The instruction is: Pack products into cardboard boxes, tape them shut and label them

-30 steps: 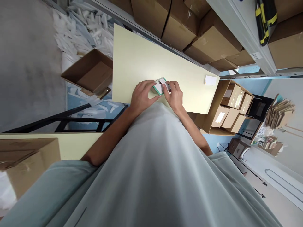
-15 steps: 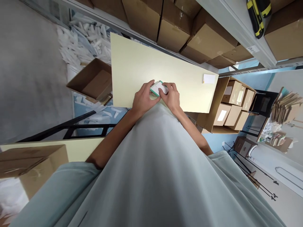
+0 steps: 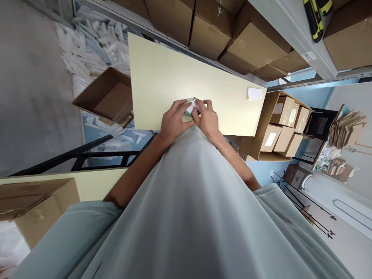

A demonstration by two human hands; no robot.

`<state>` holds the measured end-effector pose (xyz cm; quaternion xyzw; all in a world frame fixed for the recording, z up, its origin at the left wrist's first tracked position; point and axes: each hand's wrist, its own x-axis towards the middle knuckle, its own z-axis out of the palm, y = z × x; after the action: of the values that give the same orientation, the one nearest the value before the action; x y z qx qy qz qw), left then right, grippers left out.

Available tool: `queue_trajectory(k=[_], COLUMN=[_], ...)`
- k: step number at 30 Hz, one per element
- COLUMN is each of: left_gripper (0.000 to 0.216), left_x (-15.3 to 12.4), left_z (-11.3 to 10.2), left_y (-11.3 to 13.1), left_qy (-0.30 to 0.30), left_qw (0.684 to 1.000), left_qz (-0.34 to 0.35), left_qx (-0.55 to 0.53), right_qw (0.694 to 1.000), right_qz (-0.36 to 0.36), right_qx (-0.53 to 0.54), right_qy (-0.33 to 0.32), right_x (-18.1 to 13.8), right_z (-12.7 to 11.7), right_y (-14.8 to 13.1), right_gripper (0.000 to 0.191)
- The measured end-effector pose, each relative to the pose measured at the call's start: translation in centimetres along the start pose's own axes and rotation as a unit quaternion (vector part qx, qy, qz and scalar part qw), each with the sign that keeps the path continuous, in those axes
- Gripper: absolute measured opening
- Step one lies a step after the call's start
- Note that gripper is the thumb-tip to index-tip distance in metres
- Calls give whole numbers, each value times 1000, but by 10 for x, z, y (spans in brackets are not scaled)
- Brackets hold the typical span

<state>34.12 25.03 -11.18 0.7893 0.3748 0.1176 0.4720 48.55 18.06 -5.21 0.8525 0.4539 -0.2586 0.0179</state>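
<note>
A small white box with green edges (image 3: pixel 190 110) is held between both hands, close to my body over the near edge of the pale yellow table (image 3: pixel 162 73). My left hand (image 3: pixel 173 121) grips its left side, fingers bent over the top. On the other side, my right hand (image 3: pixel 208 119) has its thumb and fingers closed on the box. Much of the box is hidden behind the fingers. At the table's right end lies a flat white box (image 3: pixel 255 93), apart from both hands.
Beyond the table, a metal shelf (image 3: pixel 296 35) carries several cardboard boxes (image 3: pixel 209 37). An open carton (image 3: pixel 107 95) stands left of the table by a heap of white packaging (image 3: pixel 87 50). On the right, a large carton (image 3: pixel 263 128) holds smaller boxes.
Both hands have closed further over the small box, covering more of it, and the right fingers are more bent. The camera view has shifted slightly.
</note>
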Motion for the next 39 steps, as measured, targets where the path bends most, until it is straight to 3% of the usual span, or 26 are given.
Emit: queue_trajectory(k=[13,18,24,29,35,39], left_gripper=[60,49,35,28,50,38], left_x=[4,0,-6,-13,14,38], left_z=[-18,-10,0,-7,-29,-34], left_y=[25,13,5,8,7,11], left_qy=[-85,-40,-1,12,17,0], left_qw=[992,995,996,997,991,988], left_qz=[-36,-66,-70,-76,-119,-148], left_qx=[91,61,50,31,-65,-37], right_qw=[995,987,995,996,994,991], right_qz=[-48,-52,-48,-59,-95,-121], right_qx=[87,143,88,63,59,52], right_qy=[19,49,29,20,-17,-11], right_x=[4,4,8,16,18,15], right_z=[21,30,23,15,11,16], right_y=[25,22,12,16,26,27], right_gripper=[48,46,49,50,46,47])
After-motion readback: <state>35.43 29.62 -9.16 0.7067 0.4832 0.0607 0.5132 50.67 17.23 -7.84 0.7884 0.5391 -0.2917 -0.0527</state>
